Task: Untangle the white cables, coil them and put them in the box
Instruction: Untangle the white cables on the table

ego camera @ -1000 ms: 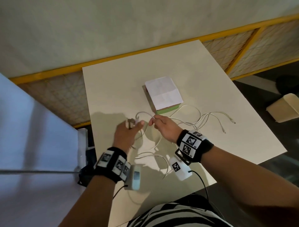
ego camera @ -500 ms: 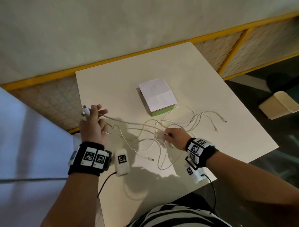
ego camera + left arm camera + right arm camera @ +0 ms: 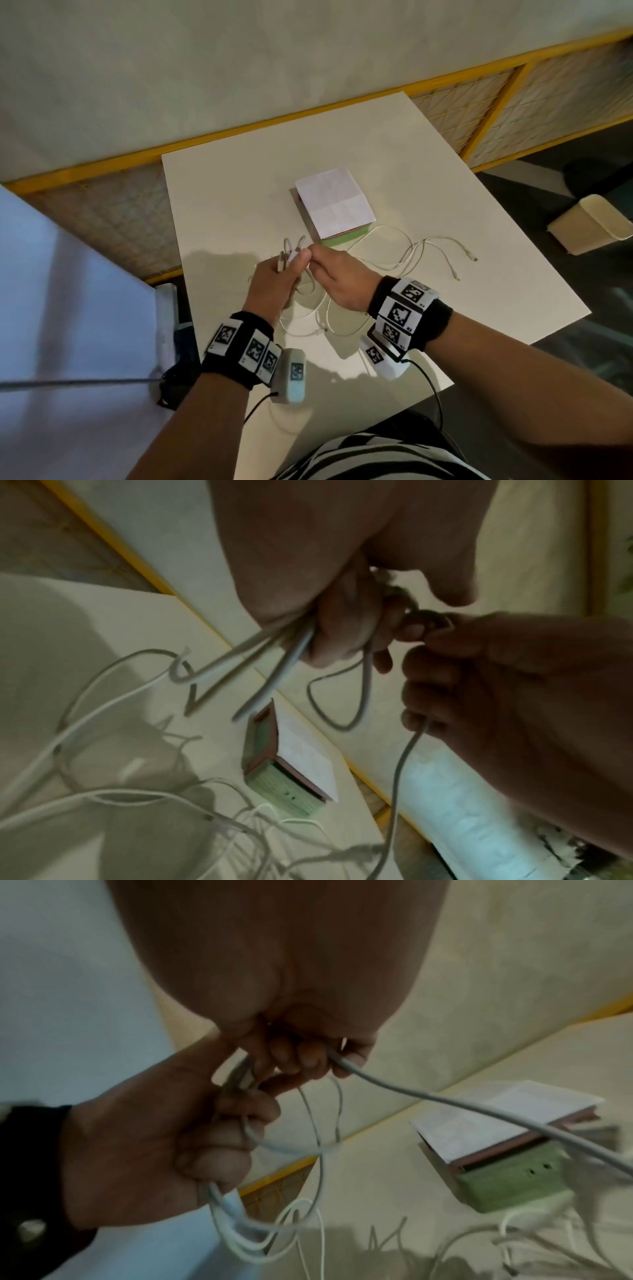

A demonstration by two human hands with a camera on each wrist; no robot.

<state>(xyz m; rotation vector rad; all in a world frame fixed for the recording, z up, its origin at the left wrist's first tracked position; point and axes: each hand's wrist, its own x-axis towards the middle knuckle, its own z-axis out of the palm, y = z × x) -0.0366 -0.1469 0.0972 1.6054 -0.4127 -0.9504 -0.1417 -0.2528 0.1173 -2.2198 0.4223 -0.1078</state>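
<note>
Pinching with our right hand (image 3: 337, 277), we hold one white strand between thumb and curled fingers (image 3: 308, 1056), and it runs out from that pinch to our right and down toward the table (image 3: 239, 192). Our left hand (image 3: 274, 284) is closed around a small bundle of loops of the white cables (image 3: 394, 260), fingers (image 3: 236, 1110) wrapped on several strands at once, with a plug end or two sticking up above the fist in the head view. The two hands meet fingertip to fingertip above the table, so the gathered loops sit just to the left of the right hand's pinch, and the slack to be fed in lies to the right and below it. We judge the next wrap depends on this: the right hand is nearer the free length, the left is the holder, and the loops hang roughly downward from the left fist. Further out, thin, limp cable lies in loose overlapping curves on the table, beneath and just beyond the hands and trailing off to our right, where two plug ends lie apart from each other. Some crossings there look unresolved. Just beyond the hands sits the box (image 3: 334, 202), with green sides and a white sheet lying over its top, a cable curving close by its near right corner
</note>
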